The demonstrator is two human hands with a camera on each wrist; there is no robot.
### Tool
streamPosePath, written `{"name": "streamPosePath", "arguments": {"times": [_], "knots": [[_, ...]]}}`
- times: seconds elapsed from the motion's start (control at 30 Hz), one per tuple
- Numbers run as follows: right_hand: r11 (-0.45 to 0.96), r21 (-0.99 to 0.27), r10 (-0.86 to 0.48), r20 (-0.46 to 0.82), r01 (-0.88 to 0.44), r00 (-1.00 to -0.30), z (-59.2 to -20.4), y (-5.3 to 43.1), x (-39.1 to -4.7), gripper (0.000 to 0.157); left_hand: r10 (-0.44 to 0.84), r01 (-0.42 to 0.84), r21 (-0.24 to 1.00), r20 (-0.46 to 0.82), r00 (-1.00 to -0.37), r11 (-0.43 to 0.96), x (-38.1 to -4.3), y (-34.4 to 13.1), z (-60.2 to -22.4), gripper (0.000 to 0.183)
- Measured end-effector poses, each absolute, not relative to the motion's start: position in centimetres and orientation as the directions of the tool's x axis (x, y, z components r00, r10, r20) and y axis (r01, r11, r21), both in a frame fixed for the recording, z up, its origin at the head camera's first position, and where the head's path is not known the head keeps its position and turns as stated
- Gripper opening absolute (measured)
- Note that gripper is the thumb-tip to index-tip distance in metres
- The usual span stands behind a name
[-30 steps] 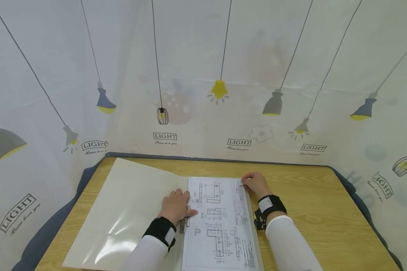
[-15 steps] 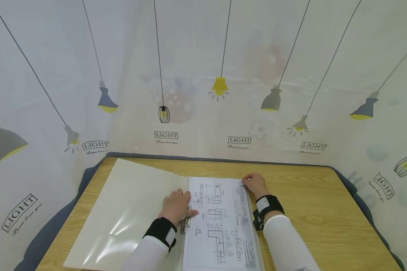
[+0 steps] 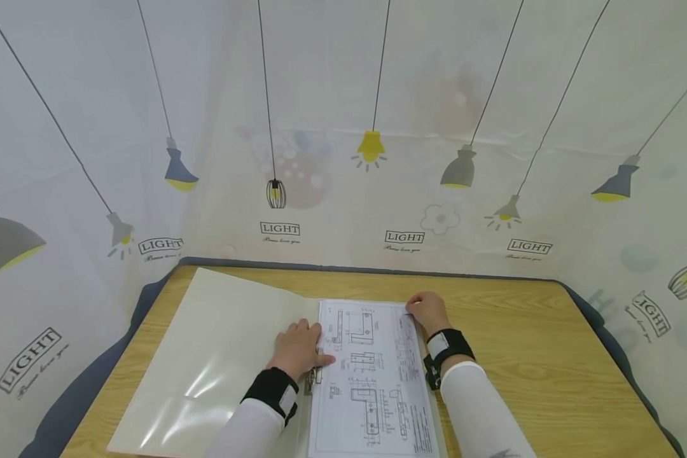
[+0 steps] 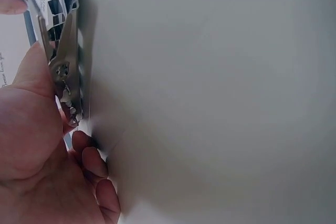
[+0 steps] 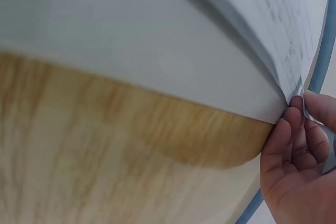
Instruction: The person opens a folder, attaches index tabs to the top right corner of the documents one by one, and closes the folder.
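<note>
A pale clip folder lies spread on the table, its cover turned to the left. On its right side is a stack of paper sheets, the top one printed with technical drawings. My left hand rests at the fold, thumb reaching across onto the paper's left edge and fingers on the folder. The folder's metal clip passes beside that thumb in the left wrist view. With thumb and fingertips, my right hand pinches the sheets' far right corner; in the right wrist view the paper edge lifts off the folder there.
The wood-grain table extends to the right of the folder. A dark blue border runs along its far edge. Behind it hangs a pale curtain printed with lamps. Each wrist carries a black strap.
The right wrist and forearm have shifted slightly to the left, while the fingers keep their pinch on the corner. My left hand, the folder and the sheets stay in place.
</note>
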State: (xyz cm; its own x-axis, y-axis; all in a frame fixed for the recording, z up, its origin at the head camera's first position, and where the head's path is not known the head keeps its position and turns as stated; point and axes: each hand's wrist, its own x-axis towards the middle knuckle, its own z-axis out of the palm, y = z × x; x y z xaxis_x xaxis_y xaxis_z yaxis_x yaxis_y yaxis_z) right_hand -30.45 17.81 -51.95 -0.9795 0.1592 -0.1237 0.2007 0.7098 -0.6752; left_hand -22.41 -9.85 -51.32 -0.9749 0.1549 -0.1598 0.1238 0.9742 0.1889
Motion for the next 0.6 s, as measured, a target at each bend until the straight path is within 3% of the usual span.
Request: {"name": "streamPosePath", "arguments": {"times": [0.6], "knots": [[0.767,-0.612,0.15,-0.12,0.192,-0.981,-51.53,17.28,-30.34,0.011,0.161,0.132,0.175,-0.159,-0.974,0.976,-22.69,-9.94,-51.84,0.062]]}}
